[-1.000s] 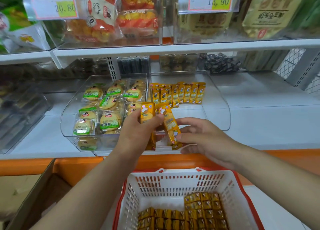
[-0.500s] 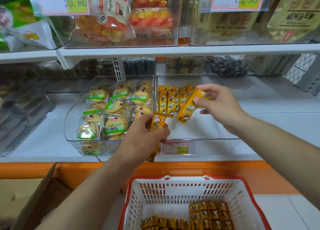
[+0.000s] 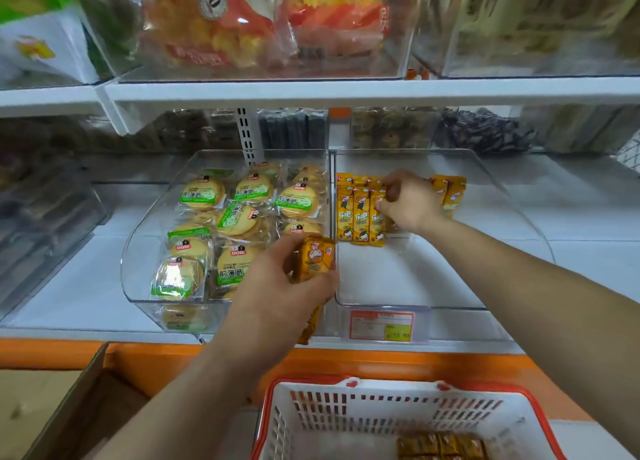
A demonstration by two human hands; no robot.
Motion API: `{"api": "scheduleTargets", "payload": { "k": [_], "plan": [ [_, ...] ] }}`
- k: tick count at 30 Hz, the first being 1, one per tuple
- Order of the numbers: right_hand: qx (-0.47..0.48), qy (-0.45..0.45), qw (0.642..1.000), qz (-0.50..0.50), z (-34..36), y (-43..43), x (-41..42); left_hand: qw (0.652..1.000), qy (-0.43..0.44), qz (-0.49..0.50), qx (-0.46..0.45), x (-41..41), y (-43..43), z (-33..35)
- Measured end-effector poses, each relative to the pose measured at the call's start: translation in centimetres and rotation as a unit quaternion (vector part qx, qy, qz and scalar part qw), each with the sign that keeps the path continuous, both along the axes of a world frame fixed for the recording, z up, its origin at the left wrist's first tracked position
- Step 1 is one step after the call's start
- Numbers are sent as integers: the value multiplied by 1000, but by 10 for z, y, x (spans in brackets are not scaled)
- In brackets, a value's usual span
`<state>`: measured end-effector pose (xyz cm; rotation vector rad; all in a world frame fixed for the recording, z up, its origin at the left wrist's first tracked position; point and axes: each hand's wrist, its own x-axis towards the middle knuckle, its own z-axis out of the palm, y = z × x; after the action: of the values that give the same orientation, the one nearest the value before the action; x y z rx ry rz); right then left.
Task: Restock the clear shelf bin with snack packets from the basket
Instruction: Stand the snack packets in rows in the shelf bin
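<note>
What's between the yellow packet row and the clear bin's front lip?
Only bare bin floor, with the right forearm crossing above it; head view.

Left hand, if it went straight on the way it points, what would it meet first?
Probably the near side wall of the clear plastic shelf bin, just ahead of the orange snack packets that the left hand grips; depth is unclear.

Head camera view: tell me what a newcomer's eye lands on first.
The two hands draw the eye: the right hand reaches deep into the clear shelf bin, fingers curled on the row of yellow packets at its back, while the left hand grips spare yellow packets at the bin's front left corner. Next come the green-labelled biscuits filling the neighbouring bin on the left, and the white basket below.
</note>
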<state>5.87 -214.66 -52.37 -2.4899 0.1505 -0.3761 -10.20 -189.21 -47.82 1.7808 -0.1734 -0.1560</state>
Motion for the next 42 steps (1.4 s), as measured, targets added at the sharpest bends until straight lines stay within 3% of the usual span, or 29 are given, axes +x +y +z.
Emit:
{"api": "scheduleTargets", "payload": {
  "k": [3, 8, 21, 30, 33, 35, 39, 42],
  "plan": [
    [27, 5, 1000, 0, -3, -2, -2, 1000, 5, 2, 3, -1, 1, -3],
    [-89, 54, 993, 62, -7, -1, -7, 1000, 6, 7, 0, -2, 0, -4],
    [-225, 32, 973, 45, -10, 3, 5, 1000, 9, 7, 5, -1, -4, -6],
    [-172, 74, 980, 73, 12, -3, -15, 998, 49, 17, -39, -4, -7, 2],
    [-105, 34, 991, 78, 36, -6, -56, 999, 34, 14, -9, -7, -8, 5],
    [24, 17, 994, 108, 48, -2, -96, 999, 34, 4, -2, -9, -10, 6],
    [303, 74, 931, 190, 61, 14, -181, 996, 66, -58, 1, -18, -23, 9],
    [380, 101, 894, 214, 65, 22, -217, 990, 58, -127, 3, -27, -33, 9]
  ]
}}
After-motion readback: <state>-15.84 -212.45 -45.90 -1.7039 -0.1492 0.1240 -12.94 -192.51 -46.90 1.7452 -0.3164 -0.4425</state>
